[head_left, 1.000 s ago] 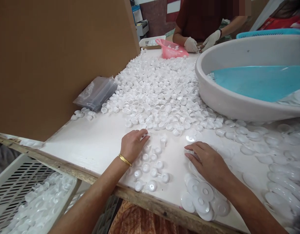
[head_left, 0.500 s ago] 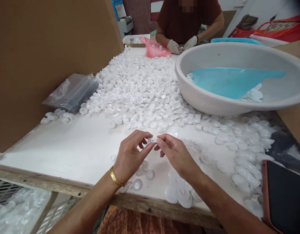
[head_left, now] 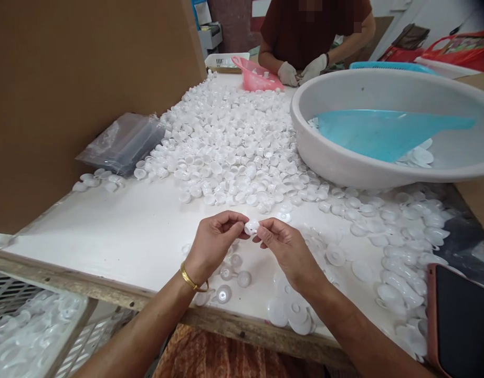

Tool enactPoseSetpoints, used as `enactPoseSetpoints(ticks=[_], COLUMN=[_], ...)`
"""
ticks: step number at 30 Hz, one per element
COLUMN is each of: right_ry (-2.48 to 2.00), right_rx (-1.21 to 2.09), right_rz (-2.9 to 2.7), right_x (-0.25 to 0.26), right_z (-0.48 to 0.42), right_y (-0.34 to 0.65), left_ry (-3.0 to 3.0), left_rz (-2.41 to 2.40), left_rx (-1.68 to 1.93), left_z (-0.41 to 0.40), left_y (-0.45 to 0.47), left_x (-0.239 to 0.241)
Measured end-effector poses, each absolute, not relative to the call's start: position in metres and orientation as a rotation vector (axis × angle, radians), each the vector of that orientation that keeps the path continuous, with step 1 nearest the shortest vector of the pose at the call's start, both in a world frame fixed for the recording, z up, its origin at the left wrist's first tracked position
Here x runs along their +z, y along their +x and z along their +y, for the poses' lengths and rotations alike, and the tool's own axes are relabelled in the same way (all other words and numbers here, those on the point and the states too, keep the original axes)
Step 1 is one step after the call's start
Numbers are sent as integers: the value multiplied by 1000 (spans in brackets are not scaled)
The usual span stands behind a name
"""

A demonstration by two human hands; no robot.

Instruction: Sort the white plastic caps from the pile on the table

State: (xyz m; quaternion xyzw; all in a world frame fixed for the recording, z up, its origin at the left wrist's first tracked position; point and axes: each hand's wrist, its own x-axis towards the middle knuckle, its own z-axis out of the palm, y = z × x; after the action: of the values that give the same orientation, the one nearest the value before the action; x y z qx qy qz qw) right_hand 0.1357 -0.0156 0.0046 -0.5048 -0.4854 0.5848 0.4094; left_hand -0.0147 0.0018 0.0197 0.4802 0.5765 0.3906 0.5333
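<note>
Between my two hands, just above the table, is a small white plastic cup-like piece (head_left: pixel 251 227). My left hand (head_left: pixel 216 239), with a gold bracelet on the wrist, pinches it from the left. From the other side my right hand (head_left: pixel 285 247) grips it with thumb and fingertips. Several translucent round pieces (head_left: pixel 223 294) lie on the table below my left hand. Flat white discs (head_left: pixel 297 315) are stacked loosely under my right forearm. Beyond my hands spreads a large heap of small white cups (head_left: pixel 230 142).
A grey basin (head_left: pixel 328 157) holding a blue sheet (head_left: pixel 368 131) stands at the right. A phone (head_left: pixel 462 325) lies near the right edge. Plastic bags (head_left: pixel 124 142) rest by the cardboard at left. Across the table, a gloved person works beside a pink basket (head_left: pixel 258 76). A crate (head_left: pixel 69 315) stands below left.
The small cup-like piece has turned between my fingers, and my left fingers have closed in more tightly around it. The whole view has shifted slightly.
</note>
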Motion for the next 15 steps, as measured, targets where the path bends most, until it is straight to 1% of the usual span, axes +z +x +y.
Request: enactPoseSetpoints(ticks=[15], right_ry=[-1268], right_rx=[1482], right_rz=[-1192], right_x=[2], right_z=[-18], right_y=[135], left_ry=[1111], left_rz=[1290], left_rx=[869], left_z=[-2], left_y=[-14], left_x=[20])
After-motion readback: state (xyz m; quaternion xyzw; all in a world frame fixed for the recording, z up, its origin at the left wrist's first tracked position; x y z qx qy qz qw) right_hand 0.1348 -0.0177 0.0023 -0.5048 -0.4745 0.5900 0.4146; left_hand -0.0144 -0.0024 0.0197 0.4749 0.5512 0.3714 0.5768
